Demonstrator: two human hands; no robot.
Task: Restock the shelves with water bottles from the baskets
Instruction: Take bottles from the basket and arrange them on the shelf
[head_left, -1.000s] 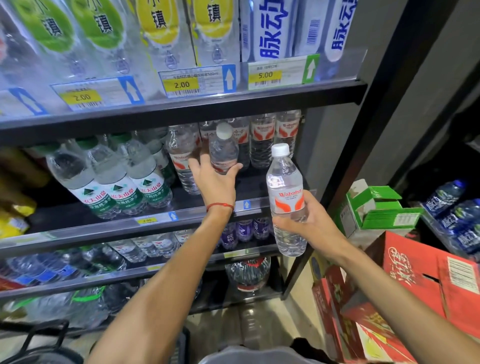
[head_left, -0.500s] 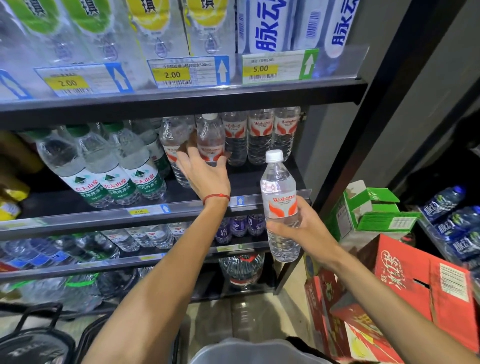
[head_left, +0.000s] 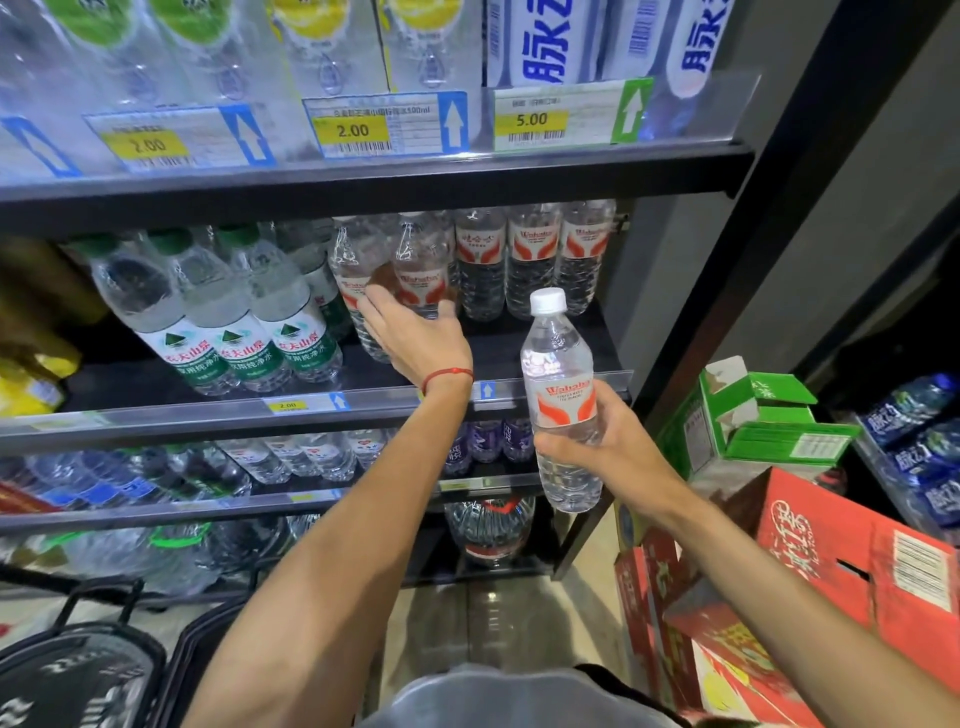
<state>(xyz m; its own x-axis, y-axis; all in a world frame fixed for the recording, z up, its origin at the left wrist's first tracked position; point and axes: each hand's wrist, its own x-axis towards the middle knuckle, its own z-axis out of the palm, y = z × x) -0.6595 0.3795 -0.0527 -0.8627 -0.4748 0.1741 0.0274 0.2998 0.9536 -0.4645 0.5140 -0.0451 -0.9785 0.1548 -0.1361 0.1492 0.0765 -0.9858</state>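
Placement step. The left hand (head_left: 415, 340) reaches onto the middle shelf (head_left: 524, 345), fingers and thumb wrapped round the lower part of a red-labelled water bottle (head_left: 422, 270). This bottle stands upright just beside the back row (head_left: 535, 254) of like bottles. The right hand (head_left: 615, 449) grips a second bottle (head_left: 558, 395) round its lower half, upright, in front of the shelf edge. The next move probably calls for releasing the first bottle, then setting the second on the bare shelf before the row. The baskets (head_left: 130, 631) lie at lower left.
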